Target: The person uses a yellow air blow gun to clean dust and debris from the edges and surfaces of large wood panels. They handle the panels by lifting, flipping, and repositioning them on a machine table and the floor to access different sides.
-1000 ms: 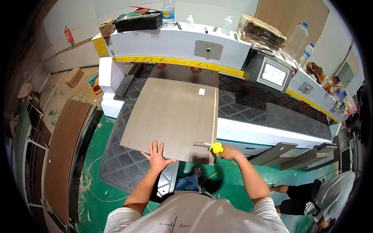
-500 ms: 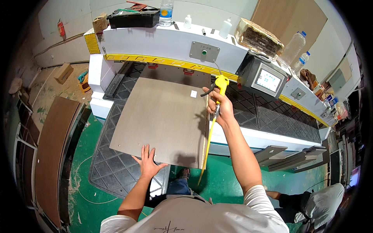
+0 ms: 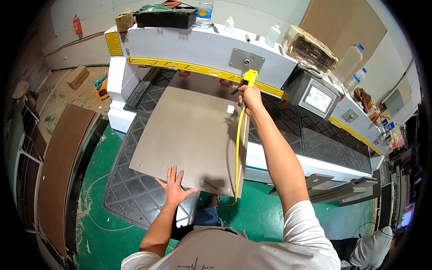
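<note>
View from above over a workshop machine, looking down along two bare forearms. Left hand (image 3: 173, 186) spread flat, fingers released and splayed, palm pressing on the near edge of a large grey-brown panel (image 3: 189, 135). Panel lying flat on the black diamond-patterned machine bed (image 3: 135, 198), its near edge overhanging toward the body, a small white label near its far right corner. Right hand (image 3: 249, 96) stretched far forward over the panel's far right corner, fingers clenched around the grip of a yellow air gun (image 3: 249, 77), nozzle end pointing up toward the white machine housing (image 3: 198, 47). Yellow hose (image 3: 237, 148) hanging from the gun, running down along the panel's right edge to just past its near corner. To the right, a grey control box with a small lit screen (image 3: 317, 98). On top of the housing, a black tray (image 3: 164, 18), small white bottles, a clear water bottle (image 3: 204, 8). Green floor (image 3: 265, 211) below. Brown boards (image 3: 63, 157) leaning at far left. Another person's light sleeve (image 3: 371, 252) at the lower right edge.
</note>
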Demonstrator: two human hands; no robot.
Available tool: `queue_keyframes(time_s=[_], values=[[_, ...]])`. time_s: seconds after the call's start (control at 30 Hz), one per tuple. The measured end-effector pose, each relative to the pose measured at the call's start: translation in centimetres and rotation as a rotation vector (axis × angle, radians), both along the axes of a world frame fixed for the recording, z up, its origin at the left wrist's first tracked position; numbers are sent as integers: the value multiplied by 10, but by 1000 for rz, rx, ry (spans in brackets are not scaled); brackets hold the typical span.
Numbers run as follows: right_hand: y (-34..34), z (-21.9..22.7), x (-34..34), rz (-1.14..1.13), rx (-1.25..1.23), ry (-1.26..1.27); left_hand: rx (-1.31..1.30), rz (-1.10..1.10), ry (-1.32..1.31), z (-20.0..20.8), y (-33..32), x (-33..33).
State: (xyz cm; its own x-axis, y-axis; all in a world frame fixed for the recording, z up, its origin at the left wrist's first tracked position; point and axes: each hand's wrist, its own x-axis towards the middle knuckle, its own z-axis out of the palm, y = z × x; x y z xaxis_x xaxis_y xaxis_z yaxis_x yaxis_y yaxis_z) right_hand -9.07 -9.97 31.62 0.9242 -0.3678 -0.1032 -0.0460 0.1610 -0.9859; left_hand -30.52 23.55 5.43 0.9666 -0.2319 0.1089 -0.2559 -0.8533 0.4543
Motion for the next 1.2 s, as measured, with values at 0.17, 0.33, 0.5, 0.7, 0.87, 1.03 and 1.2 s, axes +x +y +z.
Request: queue_keyframes(time_s=[0.17, 0.33, 0.5, 0.7, 0.87, 1.03, 1.2], values=[[15, -43, -51, 173, 81, 93, -20, -2, -16, -4, 2, 1], [39, -104, -129, 363, 14, 338, 5, -12, -9, -3, 0, 0], [80, -135, -187, 614, -286, 462, 30, -9, -20, -12, 2, 0], [145, -155, -238, 880, -500, 163, 111, 3, -25, -20, 4, 1], [154, -124, -257, 918, -706, 115, 176, 2, -33, -33, 4, 7], [91, -113, -300, 822, -669, 245, 157, 24, 42, -5, -10, 1], [18, -97, -368, 684, -667, 456, 147, 44, -12, -3, -14, -3]])
